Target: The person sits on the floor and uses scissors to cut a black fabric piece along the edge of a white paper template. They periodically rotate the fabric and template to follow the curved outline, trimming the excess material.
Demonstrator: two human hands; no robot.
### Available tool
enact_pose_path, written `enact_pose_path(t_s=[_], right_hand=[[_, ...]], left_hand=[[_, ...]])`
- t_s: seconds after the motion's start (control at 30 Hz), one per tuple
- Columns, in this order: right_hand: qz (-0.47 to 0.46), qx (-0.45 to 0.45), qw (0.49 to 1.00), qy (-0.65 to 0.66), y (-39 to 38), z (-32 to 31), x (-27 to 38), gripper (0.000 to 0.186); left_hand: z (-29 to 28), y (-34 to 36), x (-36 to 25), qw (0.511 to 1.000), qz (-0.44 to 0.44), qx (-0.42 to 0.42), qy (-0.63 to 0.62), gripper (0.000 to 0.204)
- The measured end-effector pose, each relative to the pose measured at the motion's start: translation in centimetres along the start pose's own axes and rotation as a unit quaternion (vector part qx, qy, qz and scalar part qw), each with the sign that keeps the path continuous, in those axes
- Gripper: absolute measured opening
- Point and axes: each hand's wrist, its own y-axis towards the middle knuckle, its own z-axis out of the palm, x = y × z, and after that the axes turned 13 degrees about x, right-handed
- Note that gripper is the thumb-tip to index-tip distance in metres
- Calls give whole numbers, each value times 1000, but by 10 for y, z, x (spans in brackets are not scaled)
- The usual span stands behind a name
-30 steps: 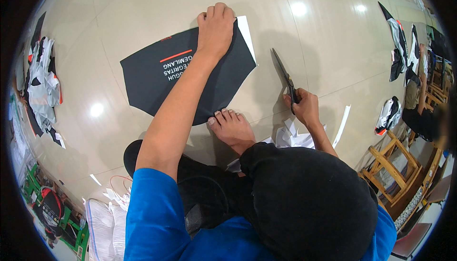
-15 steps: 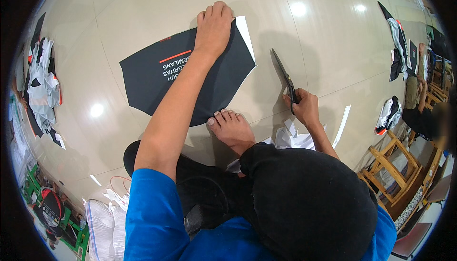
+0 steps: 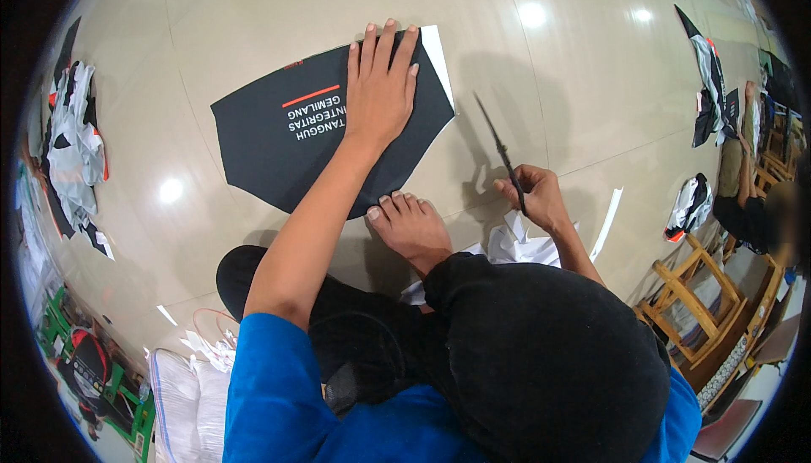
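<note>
A dark fabric panel (image 3: 270,146) with white lettering and an orange stripe lies flat on the tiled floor. Along its right edge runs a narrow white strip (image 3: 438,66). My left hand (image 3: 380,91) rests flat on the upper right of the panel, fingers spread toward its far edge. Scissors (image 3: 500,146) with dark blades are in my right hand (image 3: 536,197), held above the floor to the right of the panel. Their blades look closed and point away from me. My bare foot (image 3: 414,231) touches the panel's near edge.
White scraps (image 3: 524,243) lie beside my right forearm, with a white strip (image 3: 606,225) farther right. Piles of grey and black fabric (image 3: 76,159) sit at the left and right. A wooden stool (image 3: 697,294) and another person (image 3: 748,209) are at right; white sacks (image 3: 182,404) stand lower left.
My left hand has gone from curled fingers at the panel's far edge to flat and spread, slightly nearer me. The scissors have turned edge-on and shifted slightly left.
</note>
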Motion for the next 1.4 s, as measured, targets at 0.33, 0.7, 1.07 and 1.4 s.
enact_pose_path(t_s=[0.33, 0.7, 1.07, 1.4], right_hand=[[21, 90, 992, 83, -4, 13, 10, 40], [8, 87, 992, 96, 4, 20, 16, 39], [-15, 96, 986, 139, 37, 25, 45, 42], [-22, 71, 988, 134, 56, 27, 59, 43]], left_hand=[[11, -11, 3, 996, -43, 49, 57, 65], [12, -12, 3, 997, -44, 37, 49, 66], [12, -13, 1, 997, -53, 37, 38, 69], [11, -13, 0, 997, -55, 34, 40, 70]])
